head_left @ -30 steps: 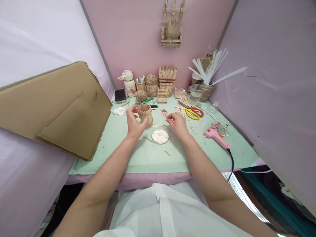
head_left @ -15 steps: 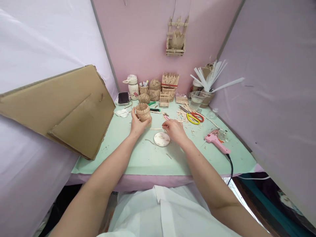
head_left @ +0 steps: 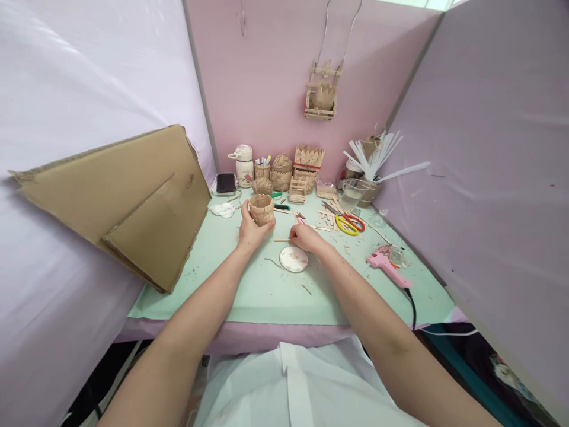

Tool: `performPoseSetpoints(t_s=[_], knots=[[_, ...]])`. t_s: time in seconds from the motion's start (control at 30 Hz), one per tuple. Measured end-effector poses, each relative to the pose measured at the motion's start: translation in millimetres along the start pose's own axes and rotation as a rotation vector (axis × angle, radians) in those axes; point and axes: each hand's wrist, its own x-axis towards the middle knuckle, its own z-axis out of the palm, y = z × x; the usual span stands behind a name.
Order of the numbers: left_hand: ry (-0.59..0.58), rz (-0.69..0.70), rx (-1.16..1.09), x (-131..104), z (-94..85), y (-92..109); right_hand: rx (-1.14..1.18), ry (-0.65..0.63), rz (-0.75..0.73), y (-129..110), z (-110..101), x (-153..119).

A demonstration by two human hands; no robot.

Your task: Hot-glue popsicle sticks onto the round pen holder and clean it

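Note:
My left hand (head_left: 253,232) is wrapped round a small tan cup (head_left: 262,209) with a jagged rim, which it keeps upright at the middle of the table. To its right, the fingers of my right hand (head_left: 306,237) are pressed together at the end of a thin wooden stick (head_left: 281,240). The stick points left, toward the cup. Just below my right hand lies a round white disc (head_left: 294,259) with brownish marks. A short piece of twine (head_left: 272,261) lies at the disc's left edge.
A pink glue gun (head_left: 389,268) with a black cord lies at the right. Yellow and red scissors (head_left: 349,223) rest among wooden sticks. Cardboard (head_left: 151,207) leans at the left. A bottle (head_left: 244,167), twine balls and a clear cup (head_left: 353,194) stand behind.
The camera view has shifted, so the table appears slightly lower. My right hand has closed over the end of the stick. My left hand still holds the cup.

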Motion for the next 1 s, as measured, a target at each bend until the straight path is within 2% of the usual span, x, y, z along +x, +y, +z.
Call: performPoseSetpoints(t_s=[0.13,0.3,0.43,0.53,0.6,0.67,0.73,0.8,0.87,1.0], knots=[[-0.020,0.031,-0.006,-3.0,3.4,0.5,0.016,0.089,0.079,15.9,-7.9,-19.1],[-0.101,0.044,0.010,-7.5,7.1,1.4,0.142,0.338,0.102,39.3,-10.8,-56.3],[-0.176,0.013,0.033,-9.7,9.5,-0.8,0.267,0.391,0.172,46.2,-10.6,-85.2],[-0.188,0.005,0.015,-10.1,9.9,-1.6,0.306,0.410,0.230,45.9,-13.5,-101.3],[-0.131,0.030,0.026,-10.1,7.1,0.9,0.315,0.424,0.258,45.1,-16.6,-109.2],[-0.006,0.129,0.056,-10.6,1.1,6.9,0.304,0.427,0.278,44.4,-19.4,-114.9],[0.141,0.305,0.099,-12.8,-6.6,15.9,0.269,0.394,0.281,43.2,-21.0,-118.5],[0.214,0.490,0.163,-17.9,-11.9,26.4,0.219,0.341,0.271,40.6,-21.1,-120.0],[0.112,0.644,0.215,-26.5,-11.1,36.6,0.171,0.291,0.236,36.0,-20.3,-119.8],[-0.348,0.902,0.289,-49.5,9.2,49.2,0.093,0.266,0.089,21.1,-19.4,-116.4]])
